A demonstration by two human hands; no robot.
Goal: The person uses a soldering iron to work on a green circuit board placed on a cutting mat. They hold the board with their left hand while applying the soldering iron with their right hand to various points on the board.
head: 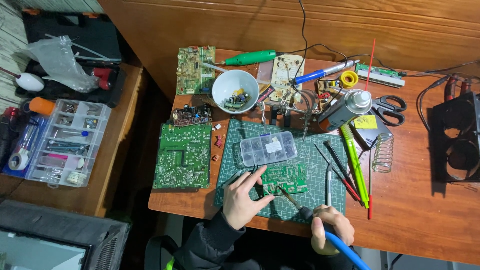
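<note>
left hand [243, 198] pinning small green board [285, 178] flat on cutting mat [330, 205], right hand [331, 228] wrapped round soldering iron [296, 201], tip at board edge. could easily singe fingertips [266, 198] right beside tip, or bridge pads if board slides.

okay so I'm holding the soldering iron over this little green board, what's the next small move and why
Probably ease the soldering iron tip down onto the joint. The right hand holds it angled at the small green board, the left hand steadies the board's edge, and the tip sits just at its lower side.
</note>
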